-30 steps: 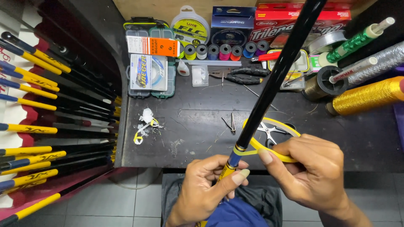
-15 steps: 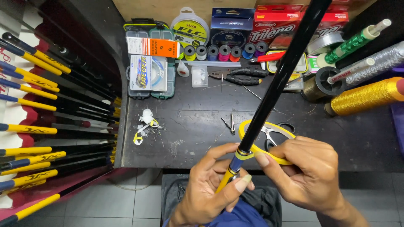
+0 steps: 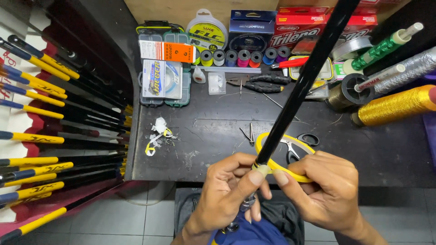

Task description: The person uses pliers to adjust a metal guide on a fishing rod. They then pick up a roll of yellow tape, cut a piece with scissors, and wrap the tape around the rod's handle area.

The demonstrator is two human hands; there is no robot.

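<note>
A long black rod point(image 3: 305, 81) runs from my lap up across the bench toward the top right. My left hand point(image 3: 227, 193) grips its lower end, thumb pressed on the rod just below a narrow yellow band. My right hand point(image 3: 327, 190) holds a roll of yellow tape point(image 3: 297, 174) against the rod, and the tape's ring loops around the shaft. Both thumbs meet at the rod. A pair of black-handled scissors point(image 3: 299, 143) lies on the bench just behind the tape roll.
A dark workbench point(image 3: 204, 136) carries tweezers point(image 3: 249, 134), tape scraps point(image 3: 156, 134), pliers point(image 3: 259, 82), a tackle box point(image 3: 164, 81), small thread spools point(image 3: 238, 57), line boxes and large gold point(image 3: 395, 106) and green spools. Many black and yellow rods point(image 3: 50, 136) lie racked at left.
The rod's lower end and the tape roll have shifted slightly up and left in my hands. My thumbs have closed in on the rod at the yellow band.
</note>
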